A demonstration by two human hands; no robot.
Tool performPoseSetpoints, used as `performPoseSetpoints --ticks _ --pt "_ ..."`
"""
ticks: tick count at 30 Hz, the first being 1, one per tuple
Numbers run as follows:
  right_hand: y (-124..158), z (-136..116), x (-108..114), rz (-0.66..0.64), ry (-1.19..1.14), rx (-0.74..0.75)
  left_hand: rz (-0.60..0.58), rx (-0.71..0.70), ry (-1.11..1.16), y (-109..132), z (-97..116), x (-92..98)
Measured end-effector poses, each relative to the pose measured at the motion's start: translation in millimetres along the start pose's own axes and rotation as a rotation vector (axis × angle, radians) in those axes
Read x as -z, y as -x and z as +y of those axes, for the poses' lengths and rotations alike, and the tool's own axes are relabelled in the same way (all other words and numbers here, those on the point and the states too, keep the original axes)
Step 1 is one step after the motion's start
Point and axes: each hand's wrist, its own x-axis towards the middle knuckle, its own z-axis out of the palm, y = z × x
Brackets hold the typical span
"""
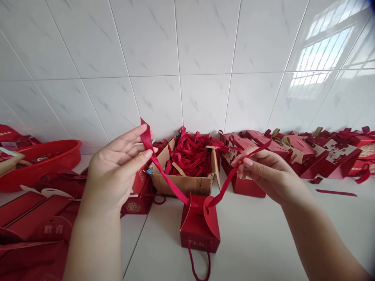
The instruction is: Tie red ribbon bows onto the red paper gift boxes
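A small red gift box (199, 226) with a cord handle stands on the white tiled floor in front of me. A red ribbon (172, 183) runs through its top flaps and rises to both sides. My left hand (117, 168) pinches the ribbon's left end between thumb and fingers. My right hand (263, 171) pinches the right end, fingers closed on it. Both ends are pulled up and outward above the box.
A cardboard box (187, 183) full of red ribbons sits behind the gift box by the tiled wall. Several finished red boxes (316, 156) line the wall at right. Flat red box blanks (32, 214) and a red basin (43, 160) lie at left.
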Motion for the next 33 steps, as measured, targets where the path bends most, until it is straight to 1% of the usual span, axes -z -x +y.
performPoseSetpoints --ticks 2,6,9,11,15,17,19,23,28,33 --pt "-0.5 1.3 -4.0 0.031 -0.034 0.023 0.039 -0.031 -0.019 1.7 -2.7 -5.2" --pt "-0.7 2.3 -10.0 0.090 -0.081 0.086 0.101 -0.146 -0.038 5.4 -10.8 -15.3" --pt "-1.3 1.6 -14.6 0.131 -0.073 0.111 0.092 -0.126 -0.083 9.5 -12.5 -20.3" --pt "-3.3 0.3 -19.0 0.175 -0.049 0.127 0.059 -0.109 -0.120 12.7 -10.5 -22.1" --pt "-10.0 -4.4 -32.4 0.262 0.015 0.181 -0.104 -0.121 -0.166 18.4 -7.2 -25.2" --pt "-12.6 -6.6 -40.5 0.290 0.040 0.211 -0.175 -0.134 -0.173 20.1 -9.2 -28.0" --pt "-14.3 -8.1 -47.8 0.301 0.043 0.230 -0.216 -0.163 -0.181 20.9 -13.4 -31.1" --pt "-17.0 -9.2 -57.1 0.314 0.043 0.264 -0.237 -0.200 -0.155 21.3 -21.4 -34.3" --pt "-22.3 -8.7 -64.2 0.367 0.054 0.280 -0.253 -0.240 -0.147 24.8 -22.6 -33.2" --pt "-22.9 -7.7 -71.9 0.405 0.010 0.340 -0.325 -0.199 -0.142 27.7 -21.6 -35.3"
